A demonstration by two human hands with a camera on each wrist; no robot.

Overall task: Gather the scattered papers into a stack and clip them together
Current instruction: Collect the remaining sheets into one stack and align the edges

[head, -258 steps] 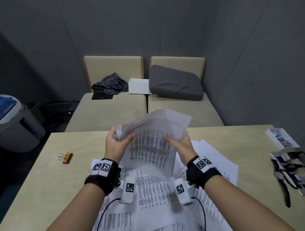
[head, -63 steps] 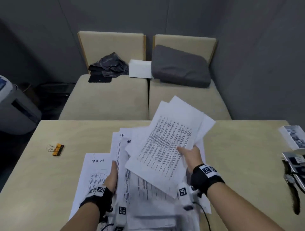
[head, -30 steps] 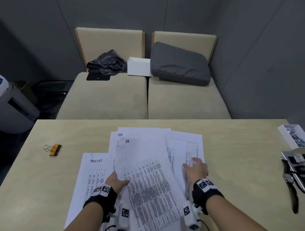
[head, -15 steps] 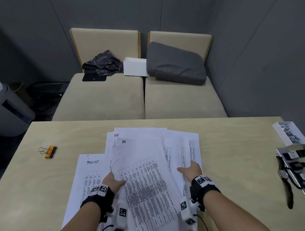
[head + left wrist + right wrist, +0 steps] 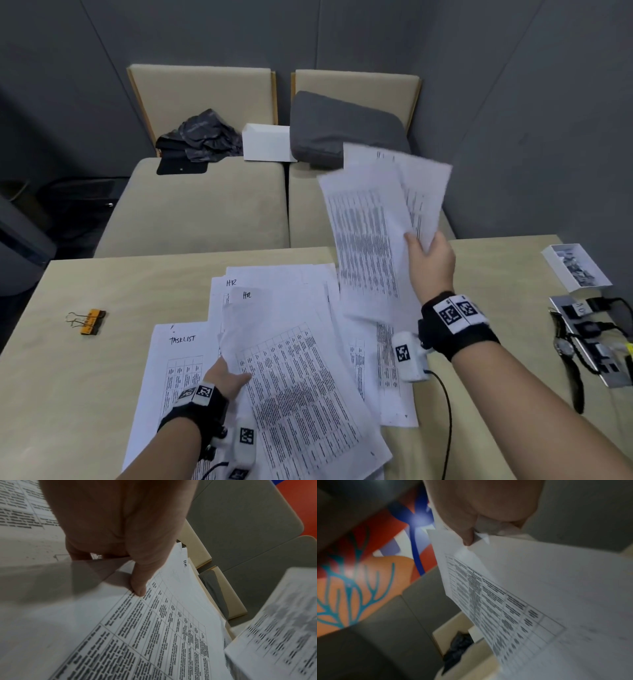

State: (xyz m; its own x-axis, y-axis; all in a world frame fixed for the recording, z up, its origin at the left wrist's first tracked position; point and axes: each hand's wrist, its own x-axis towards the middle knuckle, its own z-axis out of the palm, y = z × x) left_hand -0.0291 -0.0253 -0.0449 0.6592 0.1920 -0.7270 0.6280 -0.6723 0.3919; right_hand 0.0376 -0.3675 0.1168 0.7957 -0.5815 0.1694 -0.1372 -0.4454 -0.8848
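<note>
- Far left on the tabletop (image 5: 102, 377), an orange binder clip (image 5: 89, 321) lies alone, well apart from the papers.
- Left of centre, a sheet headed "TASKLIST" (image 5: 171, 370) lies flat, partly under the left wrist.
- Near the front edge, the left hand (image 5: 224, 377) pinches the left edge of a printed table sheet (image 5: 294, 377); the left wrist view shows the thumb (image 5: 139, 588) pressed on top and the other fingers curled beneath.
- At centre, the loose spread of papers (image 5: 284, 284) overlaps at odd angles, two of them marked "HR" at the top.
- Right of centre, the right hand (image 5: 432, 263) is raised above the tabletop and grips a few lifted sheets (image 5: 370, 240) by their right edge, thumb in front, fingers behind; they stand nearly upright and blurred.
- Far right, a small white box (image 5: 575, 267) and a wristwatch (image 5: 565, 346) rest on the tabletop.
- Beyond the tabletop, a beige sofa (image 5: 205, 212) carries a grey cushion (image 5: 342, 130).
</note>
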